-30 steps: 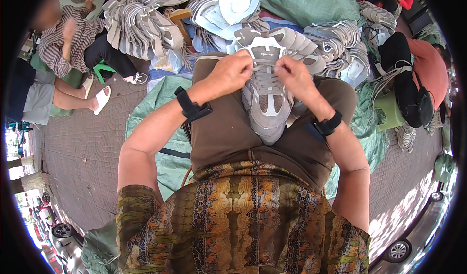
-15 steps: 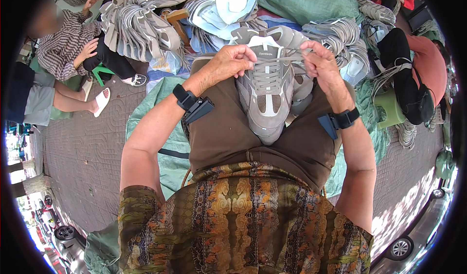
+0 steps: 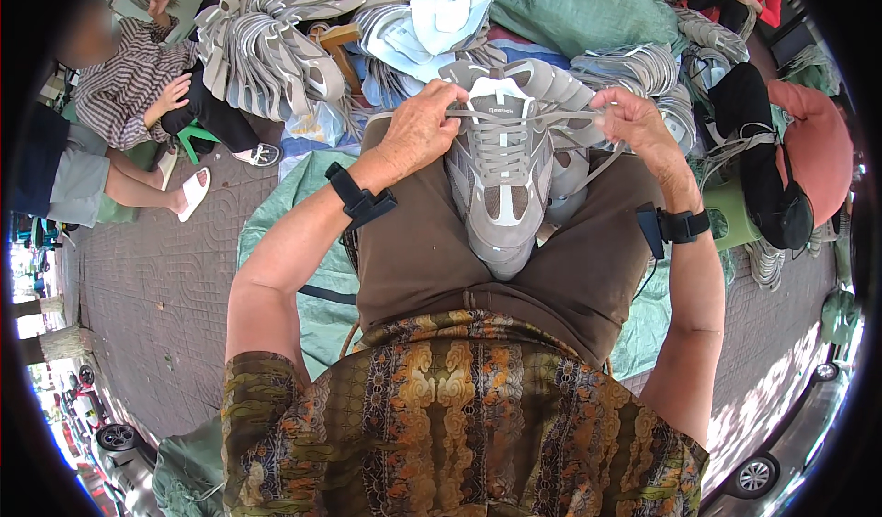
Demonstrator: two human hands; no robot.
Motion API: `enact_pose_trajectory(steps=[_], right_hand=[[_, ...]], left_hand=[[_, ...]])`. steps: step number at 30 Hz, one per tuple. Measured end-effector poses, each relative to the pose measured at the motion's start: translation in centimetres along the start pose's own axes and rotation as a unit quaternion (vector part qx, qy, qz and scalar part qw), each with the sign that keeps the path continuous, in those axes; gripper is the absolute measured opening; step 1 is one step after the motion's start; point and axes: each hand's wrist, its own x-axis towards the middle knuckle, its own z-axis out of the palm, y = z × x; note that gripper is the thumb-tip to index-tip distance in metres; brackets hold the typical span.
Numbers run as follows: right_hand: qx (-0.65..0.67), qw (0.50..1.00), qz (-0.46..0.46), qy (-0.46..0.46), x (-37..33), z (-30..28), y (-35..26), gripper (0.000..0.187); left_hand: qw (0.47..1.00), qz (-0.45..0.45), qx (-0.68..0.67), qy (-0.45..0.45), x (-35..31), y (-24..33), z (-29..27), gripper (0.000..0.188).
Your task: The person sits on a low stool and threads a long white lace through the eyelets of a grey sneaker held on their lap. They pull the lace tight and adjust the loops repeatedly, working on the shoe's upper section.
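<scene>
From the head view, a grey sneaker [image 3: 501, 182] lies on your lap, toe toward you, resting on your brown trousers [image 3: 418, 251] between your thighs. Your left hand [image 3: 424, 127] sits at the shoe's upper left, its fingers closed on one end of the grey lace [image 3: 551, 115], which is stretched straight across the top of the tongue. Your right hand [image 3: 634, 118] is up at the shoe's upper right, fingers pinched shut on the other end of that lace, with a loose length hanging down past the shoe's side. Each wrist carries a black strap [image 3: 360, 198].

Beyond your knees, stacks of grey shoe parts [image 3: 266, 49] are heaped on the ground beside a green tarp [image 3: 579, 3]. Another green sheet [image 3: 294, 205] lies spread under you on the paved ground. To your left sits a person in a striped shirt [image 3: 129, 72], one hand resting on a knee. To your right stands a green stool [image 3: 730, 209], near a person in a reddish hat [image 3: 818, 145].
</scene>
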Motion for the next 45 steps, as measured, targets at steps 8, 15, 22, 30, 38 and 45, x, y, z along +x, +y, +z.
enact_pose_trajectory(steps=[8,15,22,30,38,45], right_hand=[[-0.482,0.812,-0.272,0.186,-0.2,2.4,0.4,0.019],[-0.36,0.913,-0.188,0.033,-0.2,9.5,1.6,0.008],[-0.474,0.854,-0.19,0.099,1.1,9.9,1.1,0.021],[-0.522,0.845,-0.076,0.087,1.1,8.7,3.4,0.02],[-0.522,0.84,-0.097,0.109,1.7,7.5,5.2,0.019],[-0.423,0.881,-0.116,0.175,0.6,4.7,2.3,0.014]], left_hand=[[0.982,0.117,0.124,0.076,-1.0,0.6,0.1,0.023],[0.978,0.122,0.145,0.09,-1.1,0.8,-0.3,0.018],[0.963,0.083,0.253,-0.041,-0.9,-1.6,-0.3,0.018],[0.943,0.107,0.314,0.031,-0.6,-3.4,-3.6,0.004],[0.93,0.063,0.362,-0.015,-5.7,-8.0,-9.2,0.004],[0.915,0.003,0.397,-0.077,-10.8,-11.2,-12.9,0.009]])
